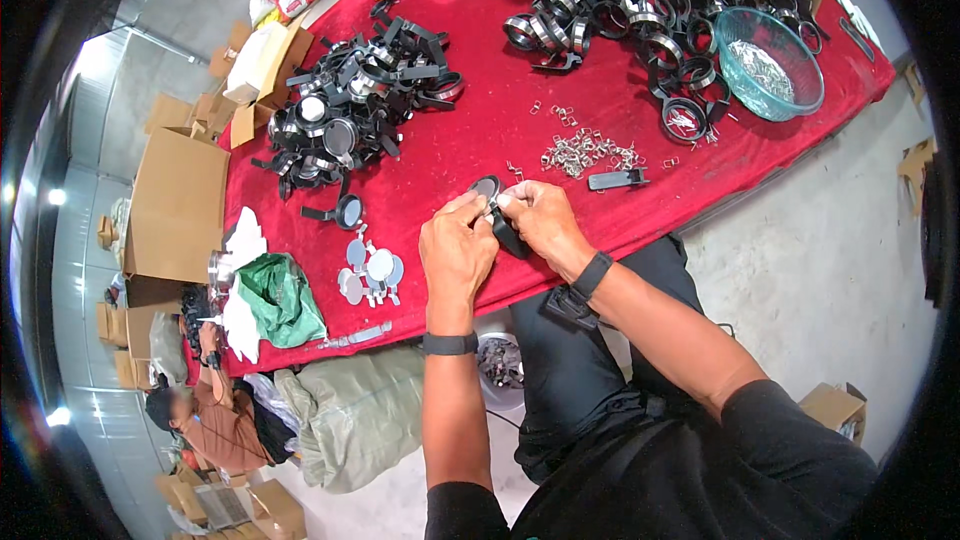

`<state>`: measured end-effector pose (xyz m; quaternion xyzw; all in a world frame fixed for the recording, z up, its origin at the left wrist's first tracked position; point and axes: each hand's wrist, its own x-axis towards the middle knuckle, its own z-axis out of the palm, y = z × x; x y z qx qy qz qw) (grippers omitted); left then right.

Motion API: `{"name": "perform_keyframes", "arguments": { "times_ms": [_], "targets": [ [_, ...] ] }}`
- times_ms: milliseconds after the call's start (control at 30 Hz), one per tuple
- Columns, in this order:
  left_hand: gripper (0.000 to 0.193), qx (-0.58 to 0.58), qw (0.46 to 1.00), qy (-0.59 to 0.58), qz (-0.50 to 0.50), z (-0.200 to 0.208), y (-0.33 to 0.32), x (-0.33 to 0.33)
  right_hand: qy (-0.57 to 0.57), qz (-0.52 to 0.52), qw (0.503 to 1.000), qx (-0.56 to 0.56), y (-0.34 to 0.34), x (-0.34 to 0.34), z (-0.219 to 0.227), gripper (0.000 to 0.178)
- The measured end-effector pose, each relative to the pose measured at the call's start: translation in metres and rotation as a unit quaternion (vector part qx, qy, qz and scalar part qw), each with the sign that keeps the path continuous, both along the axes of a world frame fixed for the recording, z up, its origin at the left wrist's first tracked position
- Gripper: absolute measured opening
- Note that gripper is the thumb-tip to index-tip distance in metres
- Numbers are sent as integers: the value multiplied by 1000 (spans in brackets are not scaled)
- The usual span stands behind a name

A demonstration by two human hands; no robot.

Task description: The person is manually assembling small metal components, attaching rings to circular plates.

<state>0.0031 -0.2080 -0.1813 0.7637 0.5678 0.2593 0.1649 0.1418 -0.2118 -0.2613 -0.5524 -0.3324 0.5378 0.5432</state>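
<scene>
Near the front edge of the red-covered table, both my hands hold a black-handled ring piece with a round grey disc [487, 185]. My left hand [455, 248] pinches its left side with fingers closed. From the right, my right hand [545, 224] grips it between thumb and fingertips. The black handle [510, 236] points down toward me between the hands, and the fingers partly hide the joint. Just beyond lies a heap of small bent metal clips [590, 153]. A separate black handle [617, 179] rests right of my hands. Several loose grey discs with tabs [379, 265] lie to the left.
A big pile of black-handled rings [360, 105] covers the far left. More black metal-lined rings [660, 15] spill from a carton at the back. A teal basket [728, 50] holds thin metal pins. At the left are a green bag [282, 300] and another person [225, 415].
</scene>
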Motion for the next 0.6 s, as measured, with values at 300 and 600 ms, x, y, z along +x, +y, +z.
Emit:
{"name": "perform_keyframes", "arguments": {
  "times_ms": [300,600],
  "targets": [
    [33,15,1000,7,4,-6,0,0,-148,-44,987,37,-8,-8,9,21],
    [33,25,999,-34,2,-14,0,1,-169,-32,985,19,-6,-5,12,24]
  ]
}}
